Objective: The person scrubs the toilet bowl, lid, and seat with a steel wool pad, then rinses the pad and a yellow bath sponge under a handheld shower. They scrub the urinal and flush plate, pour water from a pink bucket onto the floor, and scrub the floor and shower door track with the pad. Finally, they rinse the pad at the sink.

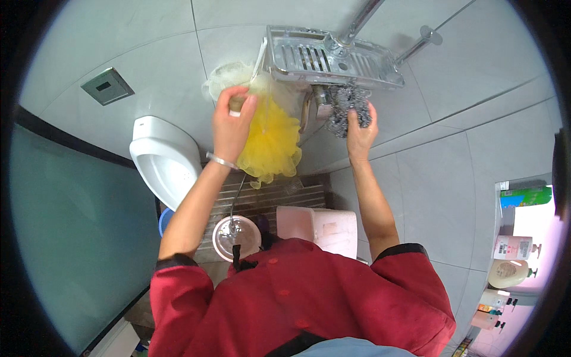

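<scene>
My right hand (360,134) grips a silver metal scourer (345,105) under the right part of a chrome shower shelf (308,56). The scourer is pressed close to a chrome shower fitting (322,102), partly covering it. My left hand (233,127) is curled around a small brownish round piece with a white edge (236,105); what it belongs to is hidden. Right beside that hand, a yellow mesh bath puff (270,143) hangs below the shelf's left end. Behind it is a pale mesh puff (229,76), hanging by a white cord.
A white urinal (167,156) is on the wall at left, under a metal flush plate (107,86). Below me are a round pink basin (236,236) and a pink bin (334,227). Pump bottles (513,247) line a niche at right. A chrome pipe (363,20) rises from the shelf.
</scene>
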A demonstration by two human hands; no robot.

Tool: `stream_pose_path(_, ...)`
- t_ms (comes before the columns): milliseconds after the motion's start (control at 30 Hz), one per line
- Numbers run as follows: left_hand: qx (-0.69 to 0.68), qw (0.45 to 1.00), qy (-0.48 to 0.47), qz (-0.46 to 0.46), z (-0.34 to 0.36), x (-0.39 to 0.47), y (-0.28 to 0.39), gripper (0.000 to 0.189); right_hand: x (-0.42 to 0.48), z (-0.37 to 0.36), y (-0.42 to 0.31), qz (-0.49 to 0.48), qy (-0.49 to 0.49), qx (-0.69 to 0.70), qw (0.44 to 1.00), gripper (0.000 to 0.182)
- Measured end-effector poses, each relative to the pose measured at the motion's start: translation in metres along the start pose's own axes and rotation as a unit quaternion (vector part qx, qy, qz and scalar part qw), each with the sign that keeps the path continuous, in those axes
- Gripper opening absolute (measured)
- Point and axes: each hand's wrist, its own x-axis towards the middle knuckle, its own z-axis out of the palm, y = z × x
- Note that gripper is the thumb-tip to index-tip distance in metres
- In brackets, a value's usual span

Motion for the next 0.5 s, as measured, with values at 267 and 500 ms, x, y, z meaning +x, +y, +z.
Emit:
stream_pose_path(267, 0.089, 0.996, -0.007, -0.012, -0.06, -0.075, -0.029, 0.013, -0.01, -0.038, 0.036, 0.074, 0.135, 0.015, 0.988, 0.043)
stream_pose_path(500, 0.035, 0.992, -0.013, -0.122, -0.069, -0.101, -0.053, 0.012, -0.007, 0.036, 0.042, 0.053, -0.168, -0.14, 0.974, 0.04)
